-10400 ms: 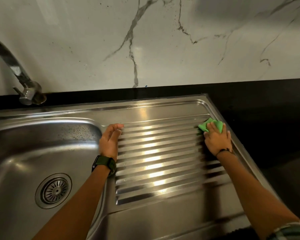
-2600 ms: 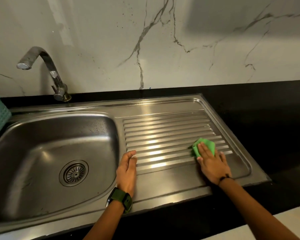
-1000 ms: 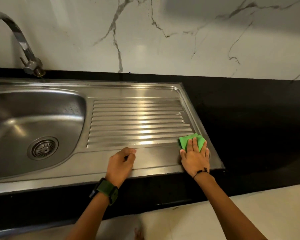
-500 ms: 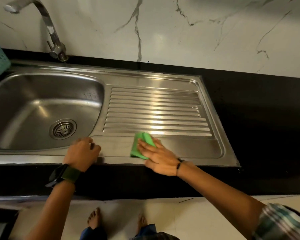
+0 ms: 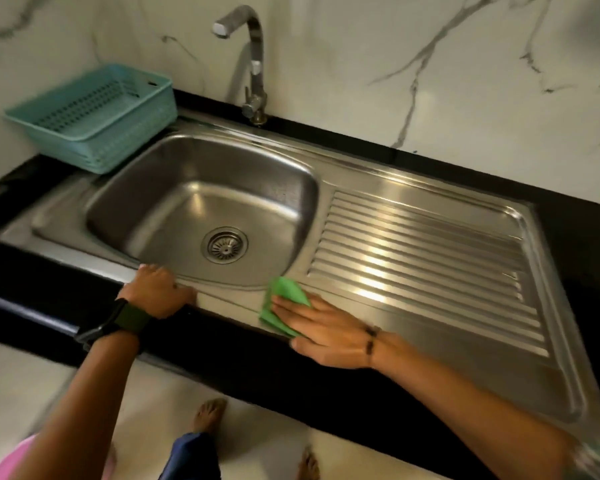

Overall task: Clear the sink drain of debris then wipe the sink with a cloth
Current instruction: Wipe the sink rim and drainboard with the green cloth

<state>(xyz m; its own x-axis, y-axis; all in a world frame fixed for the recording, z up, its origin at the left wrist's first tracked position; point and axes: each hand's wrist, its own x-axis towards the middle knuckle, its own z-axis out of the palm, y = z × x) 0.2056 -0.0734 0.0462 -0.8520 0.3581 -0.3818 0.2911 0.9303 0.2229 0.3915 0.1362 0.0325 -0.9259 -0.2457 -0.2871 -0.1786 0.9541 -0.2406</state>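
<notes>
The right hand [image 5: 329, 332] lay flat, fingers straight, pressing the green cloth [image 5: 283, 308] onto the sink's front rim [image 5: 229, 304], at 5 o'clock from the drain [image 5: 225, 244]. The left hand [image 5: 156, 291] rested on that rim at 7 o'clock, fingers curled over the edge, holding nothing. The faucet [image 5: 255, 64] stood at 12 o'clock and a teal basket [image 5: 94, 116] at 10 o'clock.

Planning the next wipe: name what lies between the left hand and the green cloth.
Head view: only bare steel front rim of the sink separates left hand from green cloth.
</notes>
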